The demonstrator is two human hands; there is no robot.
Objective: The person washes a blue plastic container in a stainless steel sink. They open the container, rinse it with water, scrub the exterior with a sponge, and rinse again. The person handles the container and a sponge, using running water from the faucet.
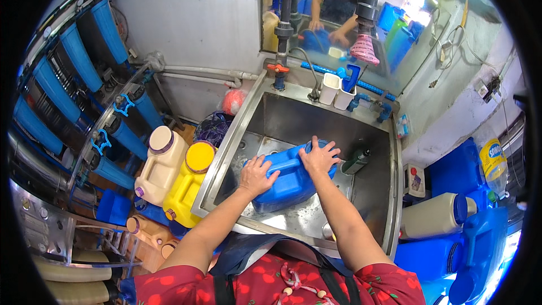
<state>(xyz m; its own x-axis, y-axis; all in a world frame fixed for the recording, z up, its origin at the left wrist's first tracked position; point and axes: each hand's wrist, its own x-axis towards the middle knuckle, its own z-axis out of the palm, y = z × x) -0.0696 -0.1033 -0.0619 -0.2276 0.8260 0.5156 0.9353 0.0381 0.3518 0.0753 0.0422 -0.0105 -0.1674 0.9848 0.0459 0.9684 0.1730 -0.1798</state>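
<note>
A blue plastic jug (283, 192) lies tilted inside a stainless steel sink (398, 169), its moulded handle facing up. My left hand (255, 176) holds the jug's left end beside the handle, thumb toward the handle. Over the capped right end, my right hand (317, 159) grips with its fingers spread around the round blue cap, which it partly hides. A dark green bottle (356, 162) stands against the sink's right wall, close to my right hand. Wet patches shine on the sink floor.
A dark pipe spout wrapped in pink cloth (364, 49) hangs over the sink's back. White plastic holders (330, 89) sit on the back ledge. Beige (163, 169) and yellow (192, 186) jugs stand left; several blue jugs (430, 256) crowd the right. Blue filter housings (80, 57) line the left.
</note>
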